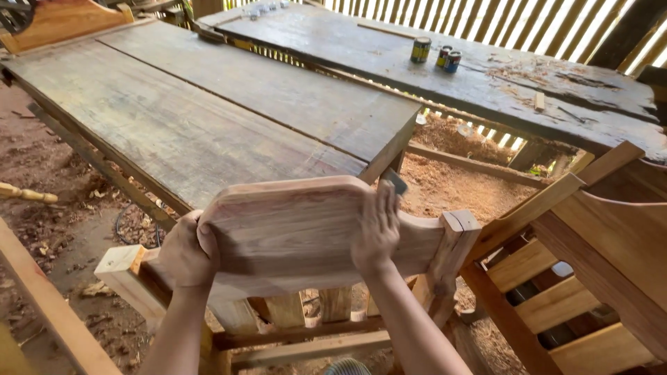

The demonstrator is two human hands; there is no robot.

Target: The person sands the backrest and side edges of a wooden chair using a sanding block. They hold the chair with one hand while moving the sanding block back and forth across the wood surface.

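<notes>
Hands (pixel 186 253) (pixel 377 229) on chair back (pixel 292 229), workbench (pixel 194 104) behind
</notes>
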